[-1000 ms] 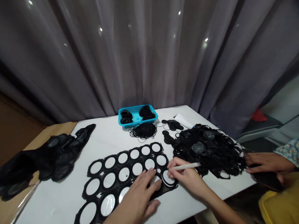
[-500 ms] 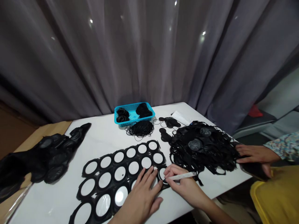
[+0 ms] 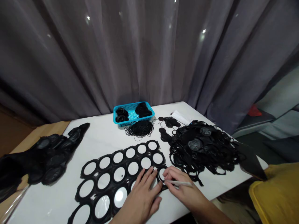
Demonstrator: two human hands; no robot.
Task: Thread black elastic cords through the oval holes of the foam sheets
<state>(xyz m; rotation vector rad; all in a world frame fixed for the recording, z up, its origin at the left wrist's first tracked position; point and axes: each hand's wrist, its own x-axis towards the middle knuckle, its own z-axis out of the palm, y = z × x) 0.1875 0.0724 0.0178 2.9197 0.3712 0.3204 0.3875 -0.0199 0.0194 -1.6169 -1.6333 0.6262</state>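
Observation:
A black sheet [image 3: 99,194] with rows of round holes lies flat on the white table. My left hand [image 3: 144,193] rests open on its right part, fingers spread, covering some of the holes. My right hand [image 3: 181,185] pinches a slim, pale, pen-like tool [image 3: 179,183]; its tip is at the inner edge of a ring at the sheet's right end. What kind of tool it is, I cannot make out. Fingertips of both hands are close together there. Just beyond my right hand sits a tangled heap of black strips and discs [image 3: 203,147].
A blue basket [image 3: 114,115] with black bundles stands at the back, a pile of thin black rings [image 3: 139,128] before it. Black discs [image 3: 165,136] and a white paper [image 3: 181,117] lie right of it. More black sheeting [image 3: 53,152] is left; a dark flat object [image 3: 252,163] lies right.
The other person's hand and patterned sleeve at the right have left the view. The tool in my right hand has turned slightly, its rear end lower. My left hand stays in place.

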